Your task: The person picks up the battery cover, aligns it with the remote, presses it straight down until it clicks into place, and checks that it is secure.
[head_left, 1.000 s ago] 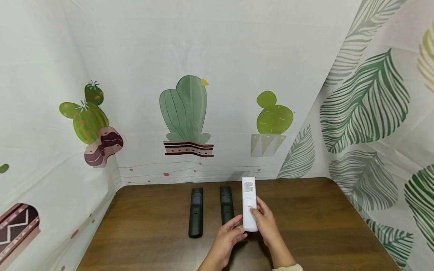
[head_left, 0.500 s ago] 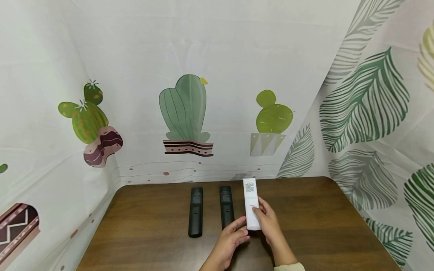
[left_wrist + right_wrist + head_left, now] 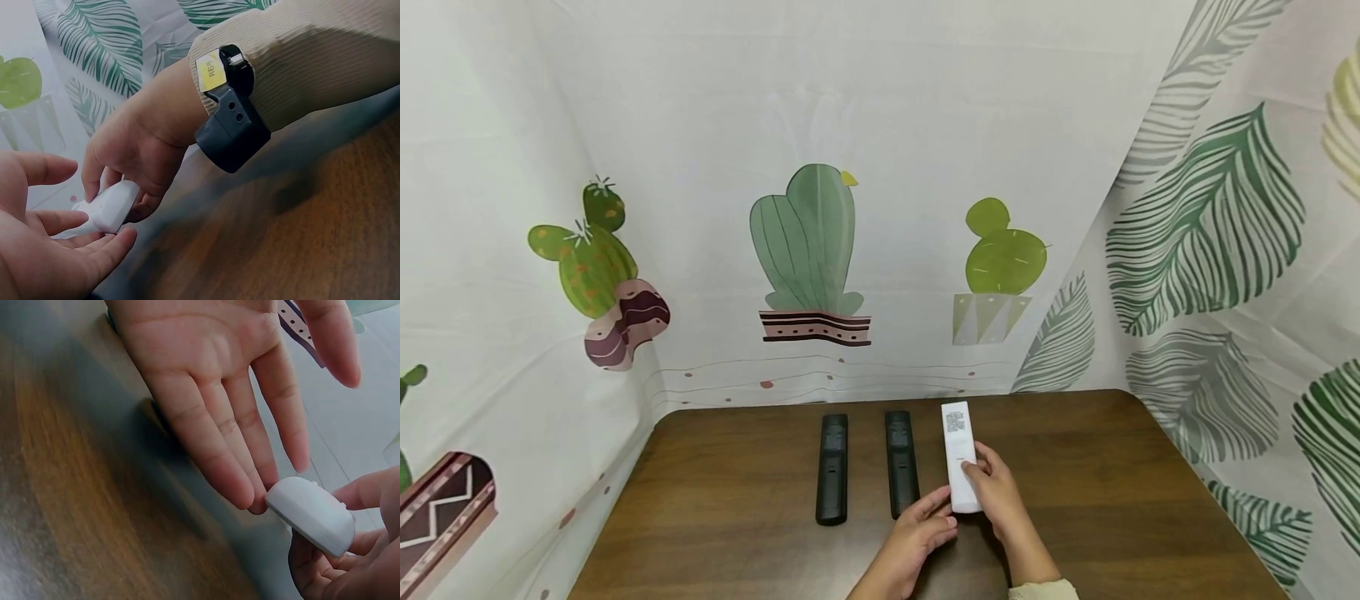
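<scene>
My right hand (image 3: 1000, 496) pinches a white remote control (image 3: 956, 437) near its lower half, thumb on the upper face and fingers beneath. A printed label shows at its far end, so the back faces up. My left hand (image 3: 912, 543) reaches in from the left with its palm turned up; its straight fingertips are right at the remote's near left edge, as the right wrist view also shows in the white end (image 3: 312, 515). Two black remote controls lie to the left, one (image 3: 902, 467) close to my left hand, the other (image 3: 832, 471) farther off.
A brown wooden table (image 3: 722, 492) carries the remotes. Behind it hangs a white cloth (image 3: 910, 167) printed with cacti, and leaf-patterned cloth (image 3: 1210, 233) runs along the right side. In the left wrist view a black camera (image 3: 234, 131) is strapped to my right wrist.
The white remote and my right hand have shifted slightly right and lower in the view. My left hand has followed to the right, uncovering more of the nearer black remote.
</scene>
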A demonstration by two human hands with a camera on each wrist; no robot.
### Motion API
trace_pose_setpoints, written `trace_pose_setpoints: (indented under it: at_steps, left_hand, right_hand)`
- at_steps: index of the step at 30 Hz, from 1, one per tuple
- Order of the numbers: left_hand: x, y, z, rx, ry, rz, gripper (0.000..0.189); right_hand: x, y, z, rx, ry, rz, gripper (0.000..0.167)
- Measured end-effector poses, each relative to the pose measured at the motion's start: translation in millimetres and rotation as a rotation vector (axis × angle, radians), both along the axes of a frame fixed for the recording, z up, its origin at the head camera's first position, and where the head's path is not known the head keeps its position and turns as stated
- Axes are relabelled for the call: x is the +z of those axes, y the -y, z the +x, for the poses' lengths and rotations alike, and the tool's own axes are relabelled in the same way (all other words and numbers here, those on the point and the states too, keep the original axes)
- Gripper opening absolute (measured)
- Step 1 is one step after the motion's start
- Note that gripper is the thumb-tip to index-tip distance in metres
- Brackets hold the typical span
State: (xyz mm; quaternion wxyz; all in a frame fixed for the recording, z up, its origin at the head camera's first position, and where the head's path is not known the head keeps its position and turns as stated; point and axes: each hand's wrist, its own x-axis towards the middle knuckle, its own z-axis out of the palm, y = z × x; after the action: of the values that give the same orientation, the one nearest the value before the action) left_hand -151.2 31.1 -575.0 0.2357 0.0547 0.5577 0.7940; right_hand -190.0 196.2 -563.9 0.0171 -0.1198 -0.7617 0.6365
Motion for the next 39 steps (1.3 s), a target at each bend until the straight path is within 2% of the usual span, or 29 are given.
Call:
trace_pose_setpoints:
  at_steps: [15, 31, 39]
  left_hand:
    - [-13.0, -3.8, 0.8, -0.080, -0.006, -0.015, 0.065]
    - [-15.0, -7.5, 1.4, -0.088, -0.013, -0.041, 0.065]
    - [-17.0, -8.5, 2.5, -0.084, -0.025, -0.045, 0.065]
  right_hand:
    - [-10.9, -4.1, -2.3, 0.001, 0.024, 0.034, 0.053]
    - [-18.0, -4.8, -4.3, -0.006, -0.018, 0.110, 0.052]
    - [-19.2, -6.8, -6.3, -0.038, -0.079, 0.338, 0.047]
